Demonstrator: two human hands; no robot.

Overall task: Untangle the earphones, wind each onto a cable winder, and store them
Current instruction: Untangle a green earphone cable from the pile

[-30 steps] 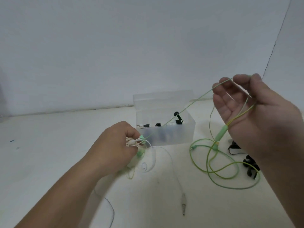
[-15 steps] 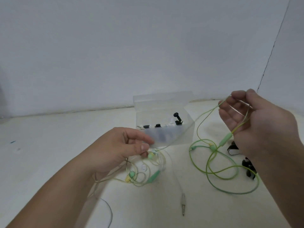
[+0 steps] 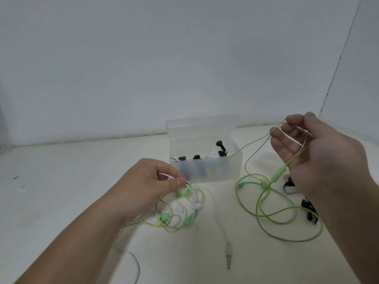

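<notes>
My left hand pinches a green earbud at the top of a tangle of green and white earphone cables lying on the white table. My right hand is raised at the right and grips the thin green cable between thumb and fingers. That cable runs down through the green inline remote to loose green loops on the table. A strand stretches from my right hand toward my left, across the clear storage box. A white cable ends in a jack plug.
The clear box has its lid standing open behind it and holds black and white earphone parts. Black cable winders lie at the right, partly hidden under my right forearm. A wall rises behind the table.
My left hand rose off the tangle and now pinches a green earbud, leaving the cables spread on the table. My right hand came down and shifted right with the green cable.
</notes>
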